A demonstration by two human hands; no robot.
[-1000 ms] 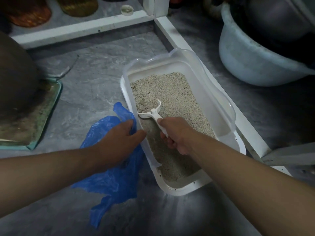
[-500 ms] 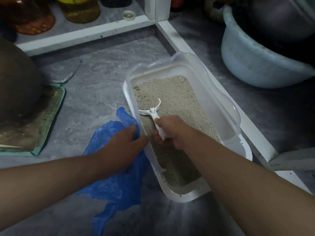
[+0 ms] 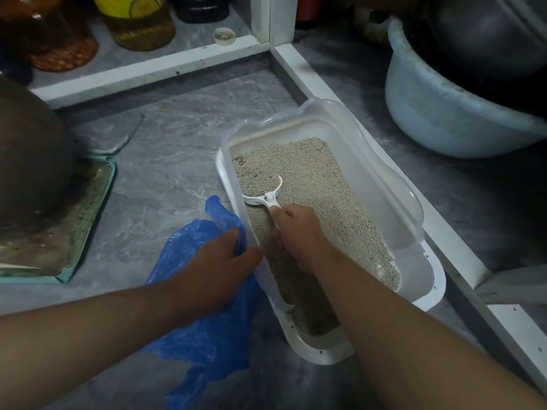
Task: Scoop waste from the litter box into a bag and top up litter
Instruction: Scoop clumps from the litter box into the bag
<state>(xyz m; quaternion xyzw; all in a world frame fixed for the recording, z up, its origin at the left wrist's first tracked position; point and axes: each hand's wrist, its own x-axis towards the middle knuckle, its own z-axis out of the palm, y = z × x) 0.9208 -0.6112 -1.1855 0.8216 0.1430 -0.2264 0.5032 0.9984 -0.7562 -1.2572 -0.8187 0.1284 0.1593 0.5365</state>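
Right hand (image 3: 299, 235) is gripping the scoop (image 3: 265, 193) in the box (image 3: 384, 184); left hand (image 3: 216, 261) is pinching the bag (image 3: 207, 335) beside it, ready for waste.

Scoop (image 3: 263, 193) handle hidden inside right hand (image 3: 299, 235).

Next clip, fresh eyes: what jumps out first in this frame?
The white litter box full of beige litter sits mid-frame on the grey floor, with the right hand gripping a white scoop dug into the litter near the box's left wall. Just left of the box, the left hand holds a bright blue plastic bag crumpled on the floor. A pale blue basin stands at upper right.
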